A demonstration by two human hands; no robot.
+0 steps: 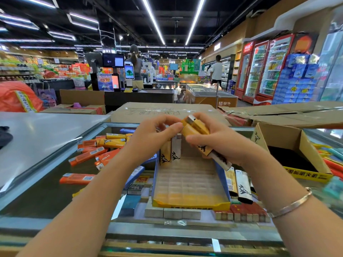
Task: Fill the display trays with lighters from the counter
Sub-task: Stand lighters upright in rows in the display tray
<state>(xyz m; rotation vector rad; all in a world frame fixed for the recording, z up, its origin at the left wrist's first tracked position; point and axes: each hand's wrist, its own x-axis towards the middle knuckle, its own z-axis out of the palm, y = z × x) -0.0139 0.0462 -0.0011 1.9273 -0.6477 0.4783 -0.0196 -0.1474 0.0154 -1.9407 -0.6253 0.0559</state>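
A bundle of yellow lighters is gripped in the right hand, fingers curled round it above the tray; a white lighter juts from the bottom of the same grip. The left hand is held against the bundle's upper end, thumb and fingertips pinching one lighter there. Two lighters, one yellow and one white, are stood upright at the tray's far left corner; a black animal figure is printed on each, though no brand name can be read. The rest of the tray's gridded floor is bare. A line of black characters runs along the tray's yellow front lip, but it is cut off and illegible.

Orange lighters with barcode stickers are scattered on the glass counter to the left, their print too blurred to read. More lighters lie just right of the tray. An open box at the right carries the same animal mark and a yellow strip of characters. A bracelet is worn on the right wrist. Handwriting on the carton behind is seen upside down and unreadable.
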